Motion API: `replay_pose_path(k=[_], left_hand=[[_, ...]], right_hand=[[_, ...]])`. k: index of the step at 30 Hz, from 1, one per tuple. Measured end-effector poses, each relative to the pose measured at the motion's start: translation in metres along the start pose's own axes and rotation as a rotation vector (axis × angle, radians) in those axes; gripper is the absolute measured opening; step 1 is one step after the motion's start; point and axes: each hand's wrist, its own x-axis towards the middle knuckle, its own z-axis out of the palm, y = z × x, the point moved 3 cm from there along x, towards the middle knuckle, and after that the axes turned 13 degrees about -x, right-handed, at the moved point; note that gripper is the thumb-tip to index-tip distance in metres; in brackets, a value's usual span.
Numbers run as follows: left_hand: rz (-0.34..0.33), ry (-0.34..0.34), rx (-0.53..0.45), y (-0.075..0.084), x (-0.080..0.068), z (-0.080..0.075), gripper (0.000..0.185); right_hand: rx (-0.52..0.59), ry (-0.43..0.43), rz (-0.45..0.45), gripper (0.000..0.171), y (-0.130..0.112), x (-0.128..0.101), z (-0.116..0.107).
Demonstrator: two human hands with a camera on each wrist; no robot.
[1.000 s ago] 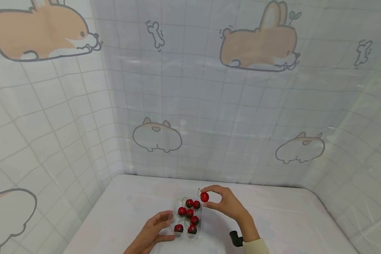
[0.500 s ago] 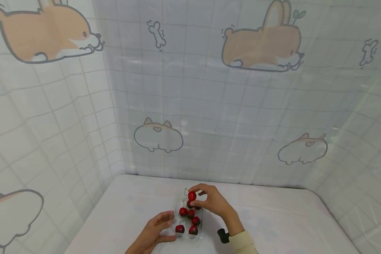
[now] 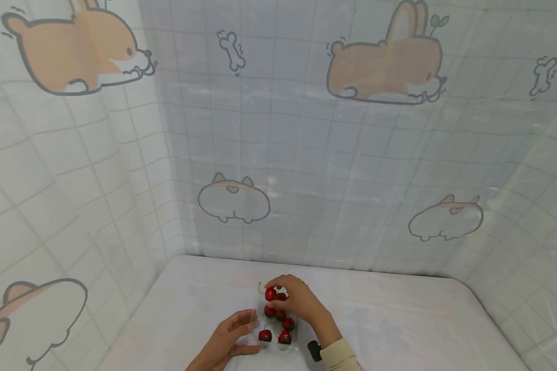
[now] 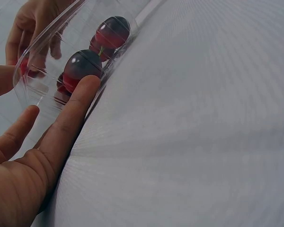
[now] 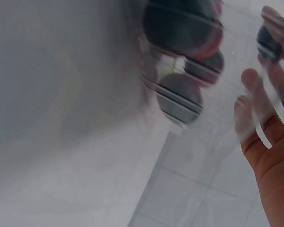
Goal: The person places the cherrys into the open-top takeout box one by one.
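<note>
A clear plastic box (image 3: 296,344) with several dark red cherries (image 3: 288,323) in it sits on the table. At its left side my left hand (image 3: 225,335) rests fingertips and thumb against the wall; in the left wrist view, one straight finger (image 4: 68,113) lies along the box beside a cherry (image 4: 83,68). Over the far left part of the box, my right hand (image 3: 301,301) pinches a stemmed cherry (image 3: 270,294) between thumb and fingers. That hand covers some cherries behind it. The right wrist view is blurred, with the held cherry (image 5: 270,45) at the fingertips.
A white cloth (image 3: 390,319) covers the table. Behind and on both sides hangs a pale grid curtain (image 3: 297,154) with cartoon dogs and bones. A black device (image 3: 314,351) sits at the right sleeve (image 3: 340,355).
My right hand has carried the cherry from the box's far right corner leftward, then lower over its far left part. The left hand has stayed at the box's left side.
</note>
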Motion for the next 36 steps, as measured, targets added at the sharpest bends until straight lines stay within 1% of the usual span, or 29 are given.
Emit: replay_pose_path(k=[3,5,12,16,20,26,31,36], left_hand=[[0.007,-0.011,-0.002,0.000,0.000,0.000,0.063],[0.011,-0.019,-0.005,0.000,0.000,0.000,0.063],[0.023,-0.049,-0.011,-0.001,0.000,-0.003,0.061],[0.025,-0.052,-0.009,-0.002,0.000,-0.004,0.061],[0.033,-0.062,-0.010,-0.002,0.001,-0.004,0.061],[0.039,-0.056,0.007,-0.002,0.001,-0.005,0.061],[0.046,-0.063,0.017,-0.002,0.002,-0.005,0.060],[0.038,-0.061,0.009,-0.001,0.002,-0.005,0.061]], right_hand=[[-0.061,-0.011,0.021,0.037,0.000,0.001,0.007],[-0.102,-0.013,0.019,0.037,0.000,0.002,0.011],[-0.281,0.000,-0.045,0.039,0.002,0.004,0.026],[-0.328,0.005,-0.055,0.039,-0.002,0.004,0.026],[-0.388,-0.006,-0.045,0.038,-0.005,0.004,0.026],[-0.483,-0.024,-0.038,0.041,-0.003,0.003,0.033],[-0.503,-0.022,-0.024,0.044,0.001,0.004,0.037],[-0.474,-0.008,-0.020,0.043,0.001,0.002,0.035]])
